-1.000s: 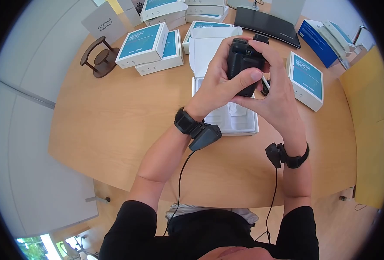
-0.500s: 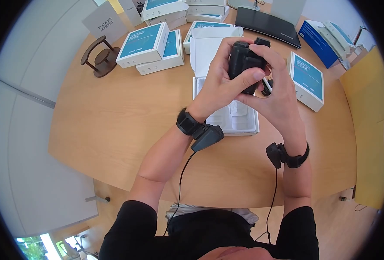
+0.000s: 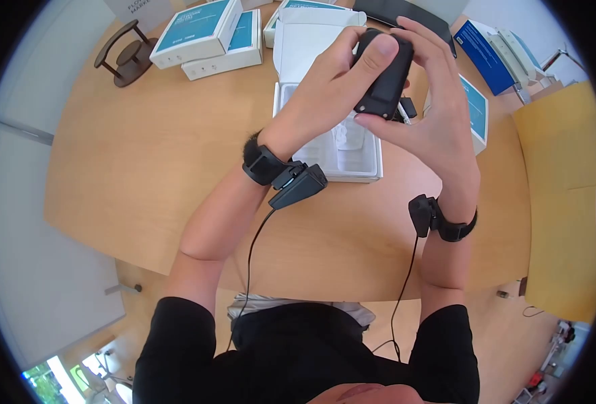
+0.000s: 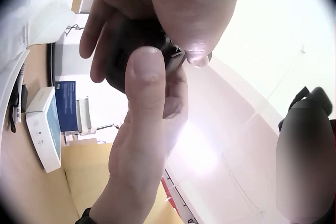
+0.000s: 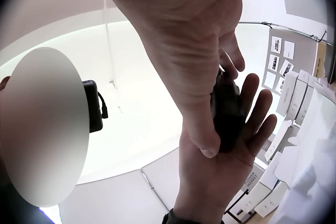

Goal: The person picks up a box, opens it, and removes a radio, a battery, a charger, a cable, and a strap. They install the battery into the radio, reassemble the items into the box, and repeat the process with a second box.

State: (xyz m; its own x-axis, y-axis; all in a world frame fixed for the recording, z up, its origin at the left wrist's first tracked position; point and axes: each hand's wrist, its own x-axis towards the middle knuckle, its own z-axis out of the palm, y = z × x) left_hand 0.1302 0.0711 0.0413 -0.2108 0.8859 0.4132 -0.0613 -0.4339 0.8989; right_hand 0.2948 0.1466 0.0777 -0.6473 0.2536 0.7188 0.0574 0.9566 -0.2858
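A black handheld device (image 3: 387,81) is held up above an open white box (image 3: 362,180), tilted, with a flat face toward the head camera. The left hand (image 3: 328,91) grips it from one side, thumb lying along that face. From the other side the right hand (image 3: 439,111) holds it, fingertips near the upper end and thumb at the lower corner. In the left wrist view the device (image 4: 122,53) is partly hidden between both hands; in the right wrist view the device (image 5: 229,116) lies across the left palm (image 5: 212,174), with the right thumb against it.
White-and-teal boxes (image 3: 197,30) are stacked at the back left beside a dark wooden stand (image 3: 133,60). Another teal box (image 3: 476,114) lies at the right, partly behind the right hand. A black laptop (image 3: 406,17) and a blue box (image 3: 483,57) are farther back.
The device has turned, showing a smoother flat face, and the left thumb has shifted higher over it. The head view has moved, so the table and boxes appear higher and farther left.
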